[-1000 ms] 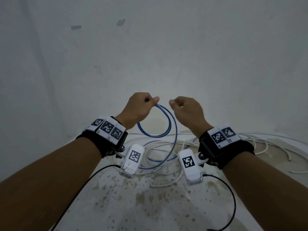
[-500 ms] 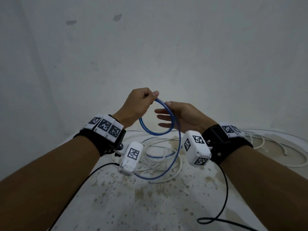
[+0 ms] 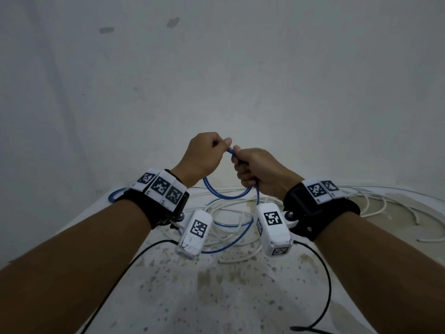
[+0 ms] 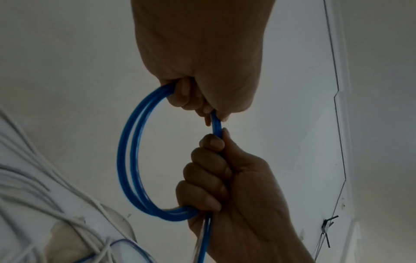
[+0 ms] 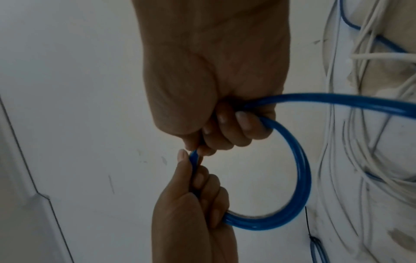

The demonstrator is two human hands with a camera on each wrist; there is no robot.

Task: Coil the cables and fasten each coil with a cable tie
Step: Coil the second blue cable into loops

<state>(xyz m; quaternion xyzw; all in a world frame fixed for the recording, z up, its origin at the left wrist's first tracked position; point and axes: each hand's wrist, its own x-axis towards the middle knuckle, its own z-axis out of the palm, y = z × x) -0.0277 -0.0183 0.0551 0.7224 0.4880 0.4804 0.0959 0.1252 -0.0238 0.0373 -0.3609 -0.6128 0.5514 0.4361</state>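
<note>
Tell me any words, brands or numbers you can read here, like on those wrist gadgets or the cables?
None can be read.
Wrist bands: black-and-white square code patterns only, no letters or digits.
White camera boxes: the same kind of code squares, no text.
Blue cable, held by both the left hand and the right hand: no legible print.
White cables: too small and dim to show any marking.

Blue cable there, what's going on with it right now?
A person is coiling the blue cable in the air above a table. The left hand and right hand both grip the coil near its top, close together. At least two loops hang between them; the rest trails down onto loose white cables. No cable tie on it yet.
</note>
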